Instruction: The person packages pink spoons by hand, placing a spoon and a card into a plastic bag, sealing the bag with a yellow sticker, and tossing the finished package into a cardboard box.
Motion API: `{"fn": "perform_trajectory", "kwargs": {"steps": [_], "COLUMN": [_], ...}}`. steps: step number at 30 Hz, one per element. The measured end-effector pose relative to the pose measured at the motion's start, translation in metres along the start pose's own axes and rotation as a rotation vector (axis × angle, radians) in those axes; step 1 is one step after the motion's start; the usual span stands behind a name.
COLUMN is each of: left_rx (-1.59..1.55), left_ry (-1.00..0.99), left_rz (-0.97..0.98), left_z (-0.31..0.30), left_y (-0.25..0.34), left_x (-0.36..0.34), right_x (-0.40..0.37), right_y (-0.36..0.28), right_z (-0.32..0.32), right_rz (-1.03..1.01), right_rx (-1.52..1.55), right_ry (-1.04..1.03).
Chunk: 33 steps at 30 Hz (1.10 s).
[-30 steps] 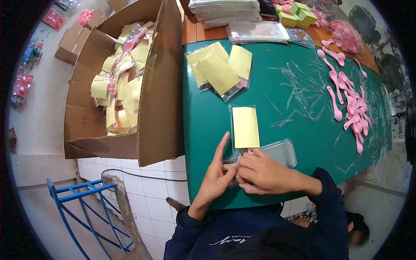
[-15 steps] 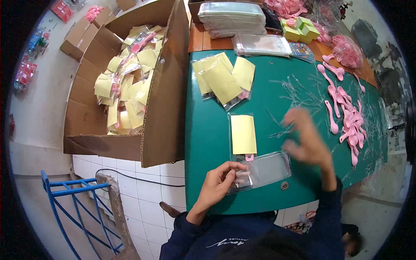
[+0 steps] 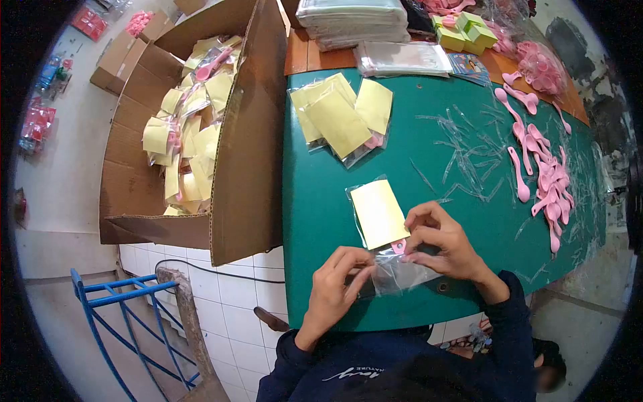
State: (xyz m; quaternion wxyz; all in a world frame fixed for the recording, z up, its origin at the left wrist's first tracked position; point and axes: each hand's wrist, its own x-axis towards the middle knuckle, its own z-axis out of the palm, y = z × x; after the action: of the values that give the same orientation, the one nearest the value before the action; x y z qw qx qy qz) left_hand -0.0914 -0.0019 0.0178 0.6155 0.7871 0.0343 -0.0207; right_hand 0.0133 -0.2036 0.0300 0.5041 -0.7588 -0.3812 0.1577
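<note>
In front of me on the green table (image 3: 321, 201) lies a clear plastic bag (image 3: 392, 273) with a yellow card (image 3: 378, 213) inside. The holed end of a pink spoon's handle (image 3: 400, 246) shows below the card; the rest of the spoon is hidden. My left hand (image 3: 338, 280) pinches the bag's left edge near its lower end. On the other side, my right hand (image 3: 445, 242) has thumb and fingers closed on the bag's right edge, beside the handle. Part of another clear bag seems to lie beneath, though the hands cover much of it.
Several filled bags with yellow cards (image 3: 338, 127) lie farther back. Loose pink spoons (image 3: 552, 181) and clear plastic strips (image 3: 462, 157) are spread on the right. Stacks of clear bags (image 3: 402, 59) sit at the back. A large cardboard box (image 3: 244, 147) of filled bags stands left.
My right hand has come down and left from above the table to the bag's right edge. The card's bag has tilted slightly. My left hand still pinches it.
</note>
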Motion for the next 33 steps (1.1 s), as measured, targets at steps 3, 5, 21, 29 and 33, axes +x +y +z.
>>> {"fn": "perform_trajectory", "kwargs": {"steps": [3, 5, 21, 29, 33], "left_rx": [0.056, 0.016, -0.303, -0.214, -0.307], "left_ry": [0.073, 0.118, 0.326, 0.257, 0.236], "left_rz": [0.041, 0.007, -0.208, -0.167, -0.230], "left_z": [0.004, 0.007, 0.029, 0.027, 0.023], "left_y": [0.000, 0.001, -0.006, -0.014, -0.005], "left_x": [0.002, 0.001, 0.003, 0.001, 0.001], "right_x": [0.000, -0.003, 0.000, 0.000, -0.002], "right_y": [-0.003, -0.001, 0.004, 0.000, 0.001], "right_z": [-0.003, 0.002, 0.024, 0.025, 0.025], "right_rz": [0.181, 0.363, 0.474, 0.456, 0.458], "right_rx": [0.165, 0.389, 0.459, 0.419, 0.409], "right_ry": [0.004, 0.028, 0.319, 0.282, 0.261]}}
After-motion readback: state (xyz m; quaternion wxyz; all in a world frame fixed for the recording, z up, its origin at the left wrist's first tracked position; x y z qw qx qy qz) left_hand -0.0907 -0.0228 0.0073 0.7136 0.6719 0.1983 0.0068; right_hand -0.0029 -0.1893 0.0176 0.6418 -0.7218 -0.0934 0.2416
